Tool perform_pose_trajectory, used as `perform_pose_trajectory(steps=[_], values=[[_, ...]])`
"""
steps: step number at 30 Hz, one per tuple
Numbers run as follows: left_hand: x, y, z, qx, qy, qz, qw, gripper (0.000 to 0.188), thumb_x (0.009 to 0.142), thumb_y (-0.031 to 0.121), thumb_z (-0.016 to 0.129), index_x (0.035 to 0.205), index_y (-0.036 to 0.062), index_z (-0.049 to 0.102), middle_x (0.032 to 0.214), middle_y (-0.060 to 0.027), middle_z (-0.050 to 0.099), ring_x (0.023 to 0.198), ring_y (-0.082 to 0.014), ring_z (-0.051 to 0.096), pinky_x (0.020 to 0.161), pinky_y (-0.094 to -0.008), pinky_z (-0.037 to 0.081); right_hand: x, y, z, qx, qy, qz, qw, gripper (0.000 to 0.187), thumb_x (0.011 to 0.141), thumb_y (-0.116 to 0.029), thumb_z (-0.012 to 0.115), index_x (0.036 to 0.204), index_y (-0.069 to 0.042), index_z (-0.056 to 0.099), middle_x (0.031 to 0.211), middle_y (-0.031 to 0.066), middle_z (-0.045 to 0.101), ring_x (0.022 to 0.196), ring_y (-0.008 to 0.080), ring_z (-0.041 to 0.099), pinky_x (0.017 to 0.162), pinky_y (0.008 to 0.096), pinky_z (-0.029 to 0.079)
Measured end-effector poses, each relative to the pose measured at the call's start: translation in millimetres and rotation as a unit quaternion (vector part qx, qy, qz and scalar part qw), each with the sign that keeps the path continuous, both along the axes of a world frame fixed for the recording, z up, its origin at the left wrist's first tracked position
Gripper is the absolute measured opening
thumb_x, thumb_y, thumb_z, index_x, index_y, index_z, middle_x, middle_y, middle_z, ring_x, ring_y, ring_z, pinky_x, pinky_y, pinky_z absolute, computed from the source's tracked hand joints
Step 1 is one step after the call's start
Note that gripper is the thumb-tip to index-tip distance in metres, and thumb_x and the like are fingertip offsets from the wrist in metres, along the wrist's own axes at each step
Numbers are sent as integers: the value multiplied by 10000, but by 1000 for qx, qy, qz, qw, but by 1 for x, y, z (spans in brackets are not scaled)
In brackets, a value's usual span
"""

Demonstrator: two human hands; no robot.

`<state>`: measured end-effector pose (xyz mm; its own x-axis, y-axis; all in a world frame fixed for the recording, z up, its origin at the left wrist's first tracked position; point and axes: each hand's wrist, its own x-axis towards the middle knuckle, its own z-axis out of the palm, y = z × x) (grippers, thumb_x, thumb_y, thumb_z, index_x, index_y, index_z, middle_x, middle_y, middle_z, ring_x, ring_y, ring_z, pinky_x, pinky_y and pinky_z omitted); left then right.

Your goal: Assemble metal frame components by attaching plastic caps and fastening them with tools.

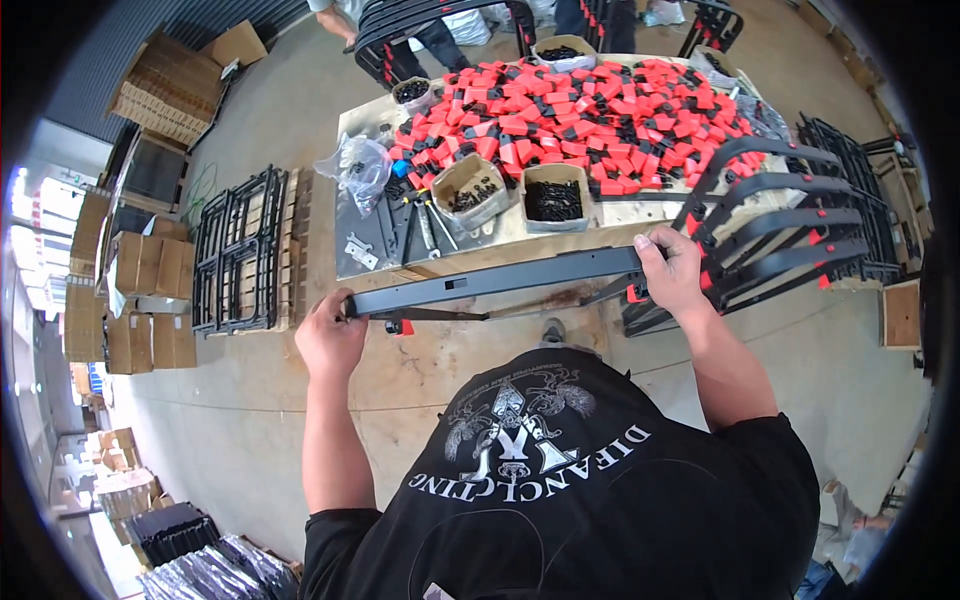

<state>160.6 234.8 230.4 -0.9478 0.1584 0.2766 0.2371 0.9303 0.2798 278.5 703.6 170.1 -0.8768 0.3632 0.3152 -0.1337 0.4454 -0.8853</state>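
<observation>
A dark metal frame spans the space in front of my body, its wide flat top bar showing a small rectangular slot. My left hand is closed around the bar's left end. At the other end my right hand grips the bar, thumb lying on top. Beneath the bar run thinner dark tubes, with a red and black piece near my left hand. Just beyond the frame stands a work table bearing a large heap of red and black plastic parts.
Open boxes of small black hardware, one a carton, sit on the table beside wrenches and a plastic bag. Curved black frames stand close at right. Left is a pallet of black frames; people stand beyond the table.
</observation>
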Motion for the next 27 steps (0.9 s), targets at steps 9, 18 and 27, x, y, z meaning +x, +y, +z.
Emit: perform_pose_trajectory(steps=[9, 18, 27], values=[[-95, 24, -18, 24, -66, 51, 996, 390, 736, 201, 831, 1113, 133, 761, 718, -85, 657, 665, -262, 646, 648, -377, 518, -96, 22, -17, -53, -29, 0, 998, 378, 997, -209, 660, 708, -28, 495, 640, -26, 445, 635, 58, 401, 557, 281, 350], [-141, -35, -53, 277, -155, 90, 944, 325, 880, 204, 800, 1119, -5, 729, 658, 39, 547, 561, -67, 516, 529, -255, 422, -138, 37, -18, -79, -64, -89, 991, 255, 1066, -231, 550, 1100, 0, 653, 1005, 3, 611, 915, 73, 525, 812, 223, 421], [-211, -96, -178, 482, -365, 228, 763, 436, 921, 27, 571, 1356, -6, 581, 899, -76, 666, 755, -171, 646, 645, -296, 547, -82, 36, -40, -75, -10, -222, 972, 255, 1055, -158, 591, 1258, -4, 589, 1034, 19, 606, 914, 79, 546, 826, 240, 461]])
